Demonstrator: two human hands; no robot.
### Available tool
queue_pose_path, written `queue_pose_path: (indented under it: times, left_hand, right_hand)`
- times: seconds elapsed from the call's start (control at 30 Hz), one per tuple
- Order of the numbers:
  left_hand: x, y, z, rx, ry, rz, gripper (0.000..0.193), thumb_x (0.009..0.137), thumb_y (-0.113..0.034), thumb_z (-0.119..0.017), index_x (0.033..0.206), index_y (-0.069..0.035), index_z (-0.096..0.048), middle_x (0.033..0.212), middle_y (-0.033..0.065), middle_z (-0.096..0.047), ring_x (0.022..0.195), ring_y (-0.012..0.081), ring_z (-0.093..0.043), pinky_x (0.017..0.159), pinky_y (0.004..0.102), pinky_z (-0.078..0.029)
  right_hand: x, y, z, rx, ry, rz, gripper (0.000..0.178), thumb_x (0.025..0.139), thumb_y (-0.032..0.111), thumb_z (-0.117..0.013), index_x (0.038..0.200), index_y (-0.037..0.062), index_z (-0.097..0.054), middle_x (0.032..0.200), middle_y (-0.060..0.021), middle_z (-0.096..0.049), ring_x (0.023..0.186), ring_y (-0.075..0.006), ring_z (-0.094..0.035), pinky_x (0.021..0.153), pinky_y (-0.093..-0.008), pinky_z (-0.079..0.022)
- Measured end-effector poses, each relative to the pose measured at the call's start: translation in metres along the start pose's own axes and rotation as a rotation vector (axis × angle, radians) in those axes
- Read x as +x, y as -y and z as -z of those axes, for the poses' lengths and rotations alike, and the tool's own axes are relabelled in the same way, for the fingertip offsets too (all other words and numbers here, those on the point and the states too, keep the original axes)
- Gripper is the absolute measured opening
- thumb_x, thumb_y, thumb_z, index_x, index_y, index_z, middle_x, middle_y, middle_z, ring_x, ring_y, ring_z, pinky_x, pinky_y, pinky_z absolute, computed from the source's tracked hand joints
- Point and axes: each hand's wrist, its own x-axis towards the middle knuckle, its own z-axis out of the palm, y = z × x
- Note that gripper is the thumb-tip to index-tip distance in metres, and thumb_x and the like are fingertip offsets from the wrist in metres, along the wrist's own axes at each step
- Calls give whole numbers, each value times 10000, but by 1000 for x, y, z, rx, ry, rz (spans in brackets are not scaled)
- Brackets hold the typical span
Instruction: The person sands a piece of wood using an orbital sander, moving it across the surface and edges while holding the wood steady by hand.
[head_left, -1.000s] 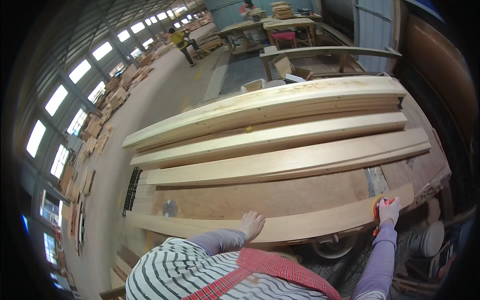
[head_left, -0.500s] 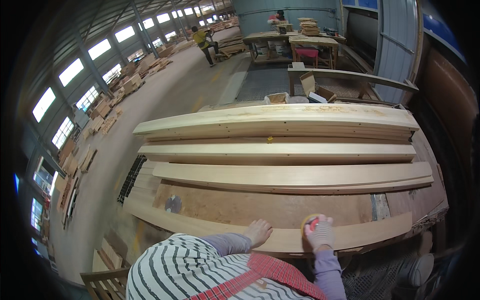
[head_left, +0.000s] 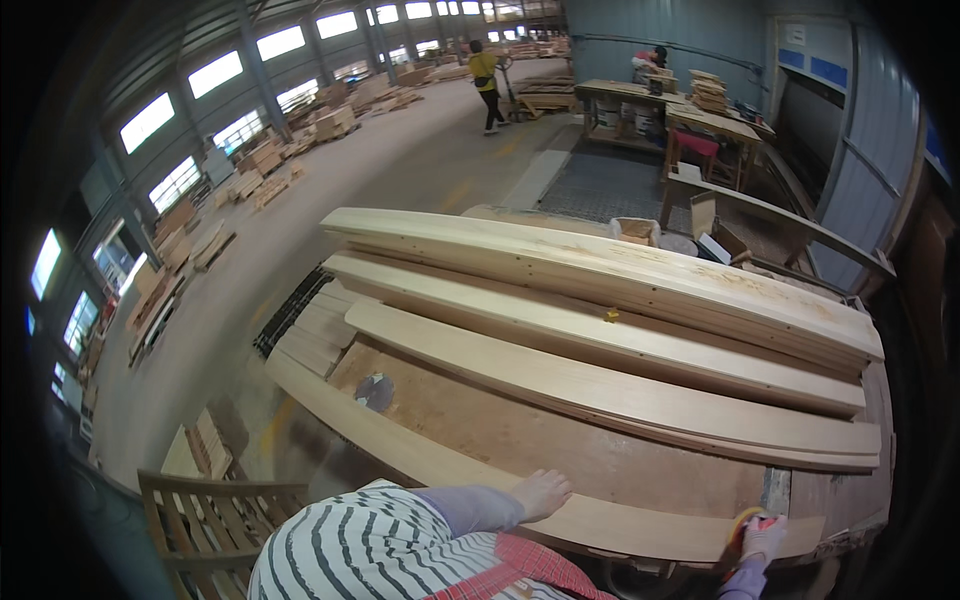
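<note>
So the long curved board (head_left: 620,525) lies along the near edge of the bench, right in front of me, and I'll place everything off it. My right hand (head_left: 765,538) is curled over a small round red-and-yellow tool (head_left: 740,522) close to the board's right end; can't tell how tight the grip is, since the fingers are partly hidden. My left hand (head_left: 543,494) rests on the board around its middle, palm down, fingers loosely spread toward its far edge, not clutching anything. My guess: it's bare wood, fairly stiff and not too heavy for its length, but thin enough to flex a bit if lifted at one end. The face looks smooth, so it might slide; I'd take it by both long edges, well apart. Just beyond the board there's the brown bench top (head_left: 640,445), with a grey disc (head_left: 375,391) toward the board's left end, then three long pale timber pieces (head_left: 600,395). A slatted wooden rack (head_left: 200,505) sits off the board's left end, on my side.
</note>
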Motion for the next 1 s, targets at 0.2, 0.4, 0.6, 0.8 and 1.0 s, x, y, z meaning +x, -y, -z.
queue_pose_path:
  times: [0.2,0.4,0.6,0.8,1.0]
  left_hand:
    - [2,-3,16,-36,26,3,205,977,-236,-470,993,-81,-604,996,89,-595,1023,264,-553,878,396,-422]
    - [4,4,-2,-86,-19,5,190,949,-210,-490,986,-66,-608,1023,106,-593,1032,278,-548,885,414,-438]
    - [-2,6,-10,-118,-100,21,173,880,-210,-551,952,-62,-606,1010,104,-591,1031,271,-551,870,394,-443]
    - [10,4,-13,-134,-113,15,189,883,-196,-530,952,-49,-626,1029,116,-601,1056,270,-551,875,385,-444]
    - [0,3,-9,-78,-92,4,199,886,-190,-530,975,-52,-642,1043,90,-610,1043,246,-571,878,373,-447]
  right_hand:
    - [-150,179,-35,-32,240,404,422,755,300,-726,1071,103,-529,1075,-210,-510,922,-419,-606,802,-482,-519]
    - [-174,180,-58,135,260,728,430,779,315,-753,1081,81,-556,1134,-190,-539,926,-349,-641,837,-446,-529]
    - [-71,73,25,-26,-43,303,473,775,410,-735,1012,6,-667,948,-225,-685,911,-371,-661,816,-445,-527]
    - [-77,85,65,-115,-30,295,468,791,377,-731,1040,-11,-652,962,-215,-675,911,-344,-653,816,-428,-527]
    - [-167,135,22,-124,374,590,392,793,293,-728,1025,-14,-659,966,-216,-669,924,-336,-643,839,-413,-511]
